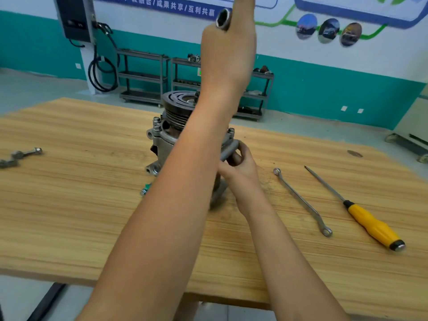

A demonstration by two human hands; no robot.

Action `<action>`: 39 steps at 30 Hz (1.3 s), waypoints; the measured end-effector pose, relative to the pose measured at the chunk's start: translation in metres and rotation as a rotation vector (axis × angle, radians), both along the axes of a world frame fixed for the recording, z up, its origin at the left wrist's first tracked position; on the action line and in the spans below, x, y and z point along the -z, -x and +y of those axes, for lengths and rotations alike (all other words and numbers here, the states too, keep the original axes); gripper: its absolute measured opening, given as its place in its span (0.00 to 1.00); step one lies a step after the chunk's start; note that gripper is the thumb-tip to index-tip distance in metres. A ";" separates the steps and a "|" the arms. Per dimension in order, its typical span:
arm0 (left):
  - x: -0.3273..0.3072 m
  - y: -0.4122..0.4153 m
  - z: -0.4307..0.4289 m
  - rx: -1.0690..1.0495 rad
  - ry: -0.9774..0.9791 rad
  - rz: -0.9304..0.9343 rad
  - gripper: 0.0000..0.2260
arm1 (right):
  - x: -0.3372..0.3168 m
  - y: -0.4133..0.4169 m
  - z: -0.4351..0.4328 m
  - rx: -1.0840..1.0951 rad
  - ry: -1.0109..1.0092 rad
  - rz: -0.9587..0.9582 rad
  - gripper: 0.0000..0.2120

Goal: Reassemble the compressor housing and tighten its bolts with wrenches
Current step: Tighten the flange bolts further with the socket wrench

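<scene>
From the head camera, the compressor (162,140) stands upright near the middle of the wooden desk (69,216), with its dark grooved pulley (177,101) on top. The left forearm crosses in front of it and hides much of its right side. Bolts (157,120) stand up from the grey flange on the left, and another bolt (231,130) shows at the right edge of the housing.

The left hand (228,49) is raised high above the compressor, against the far wall. It holds a socket (223,19) at its upper edge, with the six-sided opening turned toward the camera. One finger reaches up past the top of the frame, so the whole grip cannot be seen.

The right hand (239,164) is low, just beside the right side of the compressor. Its fingers are curled around a short grey handle (228,149). A blurred grey part hangs below that wrist, and what it is cannot be told.

On the desk to the right lies a ring wrench (301,200), and further right a screwdriver (370,224) with a yellow grip; the two are near each other but apart. Two loose bolts (26,152) lie at the far left edge of the desk. A small bolt with something green (145,190) lies just in front of the compressor's base.

Behind the desk stand metal shelves (143,75), and a wall box with looped black cables (102,70) is on the left.
</scene>
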State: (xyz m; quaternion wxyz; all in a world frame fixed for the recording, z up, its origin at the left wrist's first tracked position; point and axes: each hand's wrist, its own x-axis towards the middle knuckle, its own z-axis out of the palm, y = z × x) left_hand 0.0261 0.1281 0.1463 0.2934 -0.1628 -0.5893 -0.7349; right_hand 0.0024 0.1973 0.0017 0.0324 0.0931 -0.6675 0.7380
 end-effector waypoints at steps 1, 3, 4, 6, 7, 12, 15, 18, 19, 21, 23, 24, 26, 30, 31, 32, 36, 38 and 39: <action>-0.002 0.003 -0.009 0.078 -0.014 -0.049 0.20 | 0.001 0.000 0.001 -0.007 0.015 0.018 0.30; -0.002 0.010 -0.021 0.224 -0.013 -0.120 0.20 | -0.001 -0.002 -0.002 0.001 0.041 0.024 0.29; -0.001 0.013 -0.024 0.273 0.003 -0.128 0.20 | -0.001 -0.002 -0.002 0.005 0.056 0.021 0.29; -0.002 0.017 -0.026 0.326 0.057 -0.137 0.21 | -0.001 -0.002 -0.003 -0.003 0.078 0.005 0.30; -0.002 0.018 -0.027 0.355 0.094 -0.135 0.21 | -0.001 -0.002 -0.003 0.004 0.082 0.011 0.31; -0.002 0.022 -0.034 0.510 0.162 -0.102 0.25 | -0.001 -0.001 -0.002 0.001 0.033 0.016 0.29; -0.002 0.020 -0.035 0.538 0.182 -0.085 0.25 | -0.012 -0.002 0.008 -0.050 -0.200 0.013 0.34; -0.002 0.019 -0.034 0.545 0.174 -0.073 0.24 | -0.030 -0.009 0.014 0.128 -0.477 0.119 0.48; -0.002 0.018 -0.034 0.552 0.146 -0.076 0.25 | -0.037 -0.013 0.013 0.223 -0.443 0.249 0.43; -0.001 0.016 -0.032 0.543 0.062 -0.079 0.26 | -0.051 -0.020 0.009 0.283 -0.378 0.494 0.22; 0.003 0.012 -0.029 0.448 -0.037 -0.068 0.26 | -0.059 -0.023 0.002 0.223 -0.439 0.576 0.09; 0.005 0.010 -0.026 0.372 -0.079 -0.052 0.24 | -0.061 -0.024 -0.002 0.204 -0.464 0.581 0.06; 0.009 0.006 -0.019 0.183 -0.128 -0.021 0.20 | -0.063 -0.025 -0.006 0.217 -0.487 0.591 0.04; 0.008 -0.001 -0.009 -0.111 -0.225 0.012 0.17 | -0.065 -0.023 -0.009 0.243 -0.554 0.646 0.09; 0.009 -0.002 -0.007 -0.165 -0.244 0.019 0.17 | -0.065 -0.024 -0.011 0.269 -0.554 0.675 0.13; 0.009 -0.003 -0.005 -0.221 -0.245 0.021 0.17 | -0.064 -0.025 -0.014 0.306 -0.547 0.704 0.16; 0.012 -0.005 0.009 -0.380 -0.166 0.034 0.18 | -0.053 -0.025 -0.019 0.442 -0.509 0.666 0.24; 0.010 -0.001 0.016 -0.421 -0.180 0.042 0.18 | -0.048 -0.022 -0.020 0.442 -0.491 0.589 0.24; 0.009 0.001 0.017 -0.435 -0.204 0.044 0.19 | -0.047 -0.021 -0.020 0.435 -0.482 0.577 0.24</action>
